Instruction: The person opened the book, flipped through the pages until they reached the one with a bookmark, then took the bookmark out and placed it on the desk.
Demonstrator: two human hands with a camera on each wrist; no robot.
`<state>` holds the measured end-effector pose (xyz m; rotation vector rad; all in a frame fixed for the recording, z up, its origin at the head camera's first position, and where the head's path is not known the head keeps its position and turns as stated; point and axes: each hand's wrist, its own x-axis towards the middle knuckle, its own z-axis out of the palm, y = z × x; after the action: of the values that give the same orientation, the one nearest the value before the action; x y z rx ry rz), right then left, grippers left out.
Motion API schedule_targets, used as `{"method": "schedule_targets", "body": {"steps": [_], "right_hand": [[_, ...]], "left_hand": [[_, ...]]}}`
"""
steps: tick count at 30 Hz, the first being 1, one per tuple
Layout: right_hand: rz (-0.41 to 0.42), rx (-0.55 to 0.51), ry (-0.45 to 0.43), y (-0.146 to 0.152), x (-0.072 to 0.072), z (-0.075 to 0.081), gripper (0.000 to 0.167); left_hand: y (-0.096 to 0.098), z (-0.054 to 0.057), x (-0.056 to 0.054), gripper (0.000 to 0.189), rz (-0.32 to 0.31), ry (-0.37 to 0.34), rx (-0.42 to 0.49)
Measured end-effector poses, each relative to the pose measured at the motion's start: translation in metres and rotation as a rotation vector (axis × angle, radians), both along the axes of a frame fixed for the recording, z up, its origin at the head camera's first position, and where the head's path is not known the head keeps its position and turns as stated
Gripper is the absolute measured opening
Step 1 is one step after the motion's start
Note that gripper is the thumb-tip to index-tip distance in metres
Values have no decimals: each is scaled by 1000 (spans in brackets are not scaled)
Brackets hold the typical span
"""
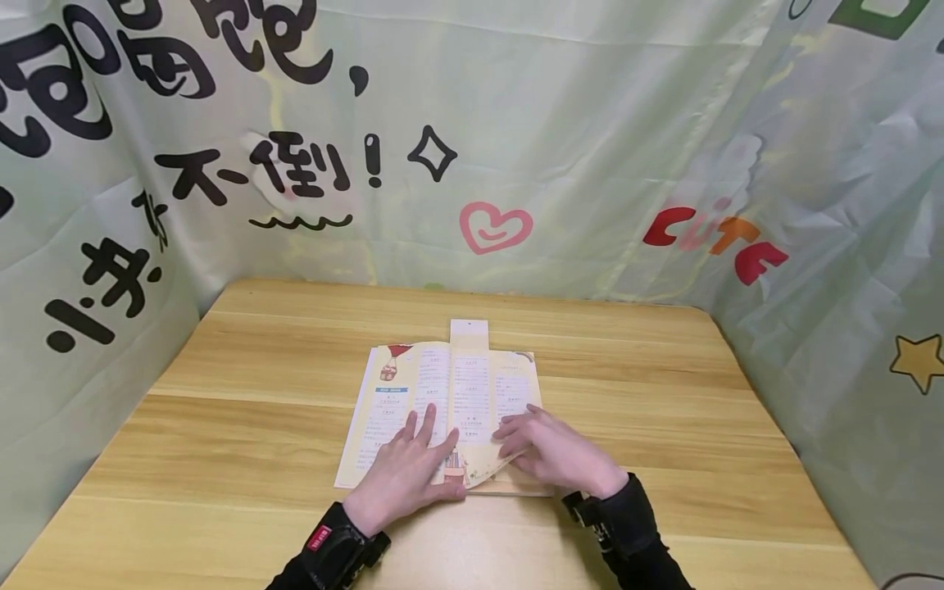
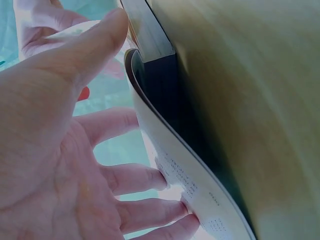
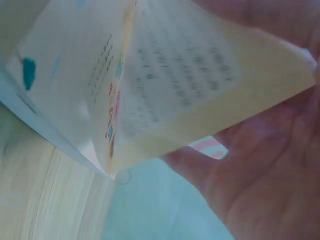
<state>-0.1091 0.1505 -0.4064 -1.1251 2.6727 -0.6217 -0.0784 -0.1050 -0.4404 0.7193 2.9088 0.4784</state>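
Note:
An open book (image 1: pixel 372 442) with printed pages lies on the wooden table, a pale strip (image 1: pixel 469 332) sticking out past its top edge. My left hand (image 1: pixel 406 471) rests on the left page near the spine, fingers spread. In the left wrist view, its fingers (image 2: pixel 145 212) lie against the printed left side, which curves up from the table. At the right side, my right hand (image 1: pixel 553 451) pinches the outer edge of a page (image 3: pixel 190 75). That page's lower corner is raised, and another page (image 3: pixel 60 75) shows beneath it.
The wooden table (image 1: pixel 258 393) extends around the book on all sides. Printed fabric (image 1: pixel 575 147) hangs behind the table and along both sides, with black characters, a pink heart and coloured letters on it.

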Motion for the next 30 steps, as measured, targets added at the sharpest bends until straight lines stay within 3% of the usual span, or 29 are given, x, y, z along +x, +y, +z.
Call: {"method": "schedule_targets", "body": {"steps": [6,14,23,30], "right_hand": [[-14,-86,195,-4,-2,-4,26],[-168,-250,397,-8,-3,-6,50],[-293,-366,385,-19,-1,-8,61],[-365,-456,244,-28,3,-11,92]], "left_hand": [[1,2,3,84,20,-68,9],[1,4,3,77,0,-51,-17],[-1,9,5,72,-5,-78,25],[-7,18,5,79,-11,-152,70]]}}
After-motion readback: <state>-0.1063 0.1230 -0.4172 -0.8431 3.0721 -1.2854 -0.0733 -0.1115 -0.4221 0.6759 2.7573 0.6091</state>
